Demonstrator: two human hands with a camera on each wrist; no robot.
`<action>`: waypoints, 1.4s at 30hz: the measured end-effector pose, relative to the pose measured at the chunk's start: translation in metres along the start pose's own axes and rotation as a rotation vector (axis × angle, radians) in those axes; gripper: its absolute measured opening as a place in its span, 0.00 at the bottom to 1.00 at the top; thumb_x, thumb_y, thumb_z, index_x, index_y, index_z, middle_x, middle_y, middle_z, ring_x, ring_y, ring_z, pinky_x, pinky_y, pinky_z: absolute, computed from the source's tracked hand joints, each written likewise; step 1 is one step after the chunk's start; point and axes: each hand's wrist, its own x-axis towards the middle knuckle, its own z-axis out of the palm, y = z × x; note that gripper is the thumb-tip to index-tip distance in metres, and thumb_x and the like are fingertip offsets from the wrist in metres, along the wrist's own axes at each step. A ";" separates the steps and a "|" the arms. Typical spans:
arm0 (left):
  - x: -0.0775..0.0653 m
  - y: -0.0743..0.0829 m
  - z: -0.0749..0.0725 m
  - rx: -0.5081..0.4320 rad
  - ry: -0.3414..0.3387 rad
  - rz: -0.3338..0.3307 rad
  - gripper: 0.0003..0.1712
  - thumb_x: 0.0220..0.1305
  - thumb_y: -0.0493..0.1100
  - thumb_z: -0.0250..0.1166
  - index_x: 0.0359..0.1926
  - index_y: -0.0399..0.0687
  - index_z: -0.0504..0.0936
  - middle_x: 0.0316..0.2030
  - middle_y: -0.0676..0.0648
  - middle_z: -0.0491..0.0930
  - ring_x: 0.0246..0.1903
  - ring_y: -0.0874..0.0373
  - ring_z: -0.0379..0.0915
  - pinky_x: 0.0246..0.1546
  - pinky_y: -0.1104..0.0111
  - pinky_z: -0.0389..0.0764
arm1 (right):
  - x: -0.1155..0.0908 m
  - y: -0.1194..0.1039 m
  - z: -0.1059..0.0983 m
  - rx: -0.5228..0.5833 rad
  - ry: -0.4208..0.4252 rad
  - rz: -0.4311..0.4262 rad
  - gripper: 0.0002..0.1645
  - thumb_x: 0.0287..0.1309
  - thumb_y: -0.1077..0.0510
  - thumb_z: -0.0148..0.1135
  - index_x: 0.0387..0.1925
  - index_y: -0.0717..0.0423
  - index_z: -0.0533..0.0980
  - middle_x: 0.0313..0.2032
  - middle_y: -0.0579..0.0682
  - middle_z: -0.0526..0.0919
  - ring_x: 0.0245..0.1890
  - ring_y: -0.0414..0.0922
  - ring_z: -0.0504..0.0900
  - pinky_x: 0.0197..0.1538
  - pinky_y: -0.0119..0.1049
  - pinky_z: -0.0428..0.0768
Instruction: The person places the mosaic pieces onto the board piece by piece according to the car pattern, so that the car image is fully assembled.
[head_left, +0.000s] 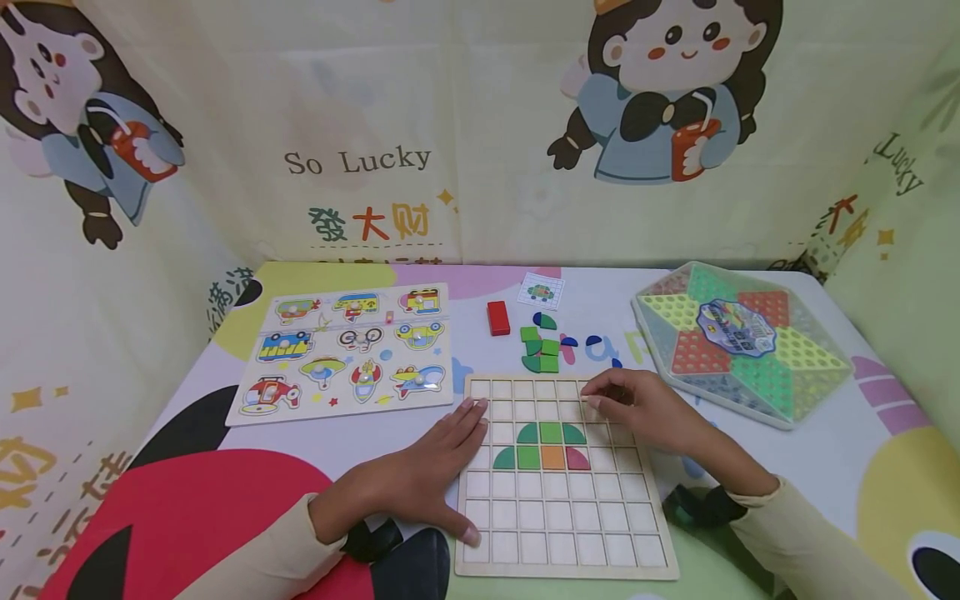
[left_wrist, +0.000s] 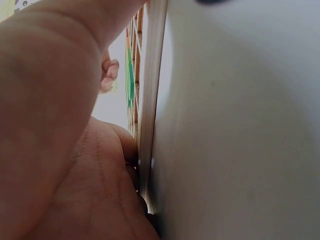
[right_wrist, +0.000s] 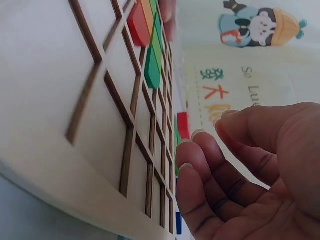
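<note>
A wooden grid board (head_left: 566,521) lies in front of me. Two rows of pieces sit in its cells: a green square (head_left: 551,432) between green quarter-rounds above, and below them a green quarter-round (head_left: 504,457), a green square, an orange square (head_left: 552,457) and a red quarter-round (head_left: 577,459). My left hand (head_left: 431,467) rests on the board's left edge, fingers extended and thumb spread. Over the upper right cells hovers my right hand (head_left: 637,404), its fingers loosely bent; the right wrist view (right_wrist: 235,170) shows no piece between thumb and fingers.
Loose green and blue pieces (head_left: 549,363) lie behind the board, near a red block (head_left: 498,318) and a small pattern card (head_left: 541,291). A vehicle puzzle board (head_left: 307,396) is at left. A hexagonal game box (head_left: 757,367) stands at right, close to my right hand.
</note>
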 end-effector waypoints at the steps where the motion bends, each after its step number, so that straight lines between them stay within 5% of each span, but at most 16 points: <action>1: 0.000 0.000 0.000 0.001 0.001 0.000 0.71 0.46 0.71 0.70 0.77 0.41 0.40 0.76 0.48 0.26 0.73 0.55 0.15 0.71 0.53 0.36 | 0.002 0.000 -0.001 0.002 0.006 0.004 0.06 0.64 0.64 0.62 0.41 0.58 0.82 0.39 0.49 0.83 0.33 0.45 0.77 0.36 0.32 0.78; 17: 0.001 0.000 -0.001 0.008 -0.005 -0.012 0.72 0.46 0.72 0.69 0.77 0.43 0.39 0.76 0.50 0.25 0.73 0.56 0.15 0.71 0.54 0.36 | 0.048 0.008 -0.004 -0.067 0.085 -0.049 0.08 0.62 0.65 0.62 0.42 0.62 0.82 0.37 0.51 0.85 0.32 0.44 0.78 0.35 0.32 0.78; 28: 0.001 0.000 -0.001 0.007 -0.005 -0.008 0.72 0.46 0.72 0.69 0.77 0.43 0.39 0.76 0.49 0.25 0.72 0.56 0.14 0.71 0.54 0.36 | 0.082 0.004 -0.003 -0.061 0.117 0.046 0.08 0.62 0.65 0.63 0.43 0.62 0.82 0.38 0.52 0.84 0.37 0.49 0.77 0.42 0.38 0.77; 36: 0.001 -0.002 0.000 0.001 -0.007 -0.009 0.72 0.46 0.73 0.68 0.77 0.44 0.39 0.76 0.50 0.25 0.72 0.56 0.14 0.71 0.53 0.36 | 0.104 0.007 -0.005 -0.047 0.169 0.064 0.10 0.64 0.64 0.62 0.44 0.64 0.82 0.39 0.54 0.85 0.38 0.49 0.80 0.39 0.37 0.77; 42: 0.002 -0.003 0.001 -0.012 -0.006 -0.001 0.72 0.46 0.72 0.70 0.77 0.43 0.39 0.76 0.49 0.25 0.73 0.56 0.15 0.71 0.53 0.36 | 0.115 0.013 -0.007 -0.025 0.173 0.172 0.11 0.65 0.61 0.61 0.47 0.60 0.81 0.44 0.55 0.83 0.41 0.50 0.78 0.44 0.39 0.79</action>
